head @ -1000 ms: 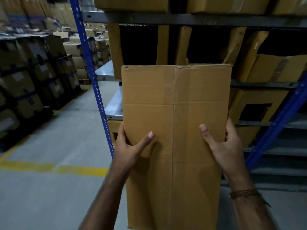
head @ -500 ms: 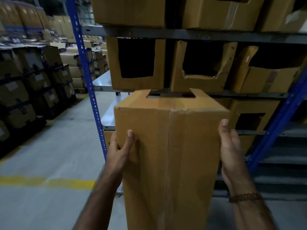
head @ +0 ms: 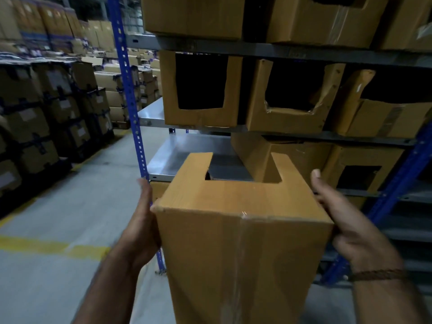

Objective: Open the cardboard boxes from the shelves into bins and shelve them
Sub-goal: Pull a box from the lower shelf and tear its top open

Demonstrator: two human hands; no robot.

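Dim warehouse light, deep shadows in bins, wide-angle bending, soft blur.

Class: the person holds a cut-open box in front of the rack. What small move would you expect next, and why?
Probably push the held box forward onto the bare shelf ahead. Left hand and right hand press its two sides, its cut-out end already points at the rack, and that shelf has free space left of a neighbouring bin.

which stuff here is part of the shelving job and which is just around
Part of the job:
held cardboard bin
left hand and right hand, one on each side
bare metal shelf
cut-open bins already shelved

Just around:
strapped box stacks
yellow floor line
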